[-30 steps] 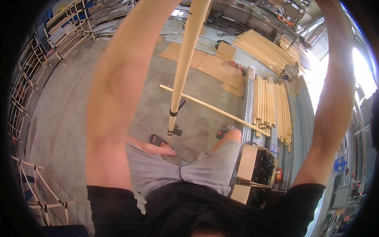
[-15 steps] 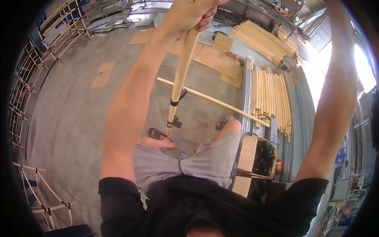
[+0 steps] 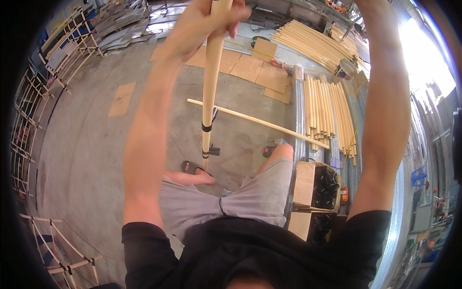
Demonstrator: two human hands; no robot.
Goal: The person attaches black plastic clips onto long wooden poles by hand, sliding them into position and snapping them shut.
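Note:
A long cream-coloured pipe (image 3: 211, 82) stands nearly upright before me. Its lower end is beside the sandal on my left foot. My left hand (image 3: 204, 24), a little blurred, is wrapped round the pipe near the top edge of the picture. Lower down, a black clamp joint (image 3: 207, 127) with a side arm is fitted round the pipe, and a second black joint (image 3: 211, 151) sits just above the foot. My raised right arm (image 3: 385, 96) runs out past the top edge, so the hand is out of sight. Behind the upright pipe, another cream pipe (image 3: 264, 121) lies crosswise.
Cut pipes (image 3: 320, 106) lie stacked on metal beams (image 3: 299, 115) at right, with longer pipes (image 3: 313, 45) beyond. Cartons (image 3: 304, 183) of black parts (image 3: 326, 188) stand by my right leg. Flat cardboard (image 3: 122, 98) lies on the floor; pipe frames (image 3: 62, 265) stand at left.
The upright pipe has swung left at its top and stands straighter. My left hand has moved left with it, and my right arm has shifted left too.

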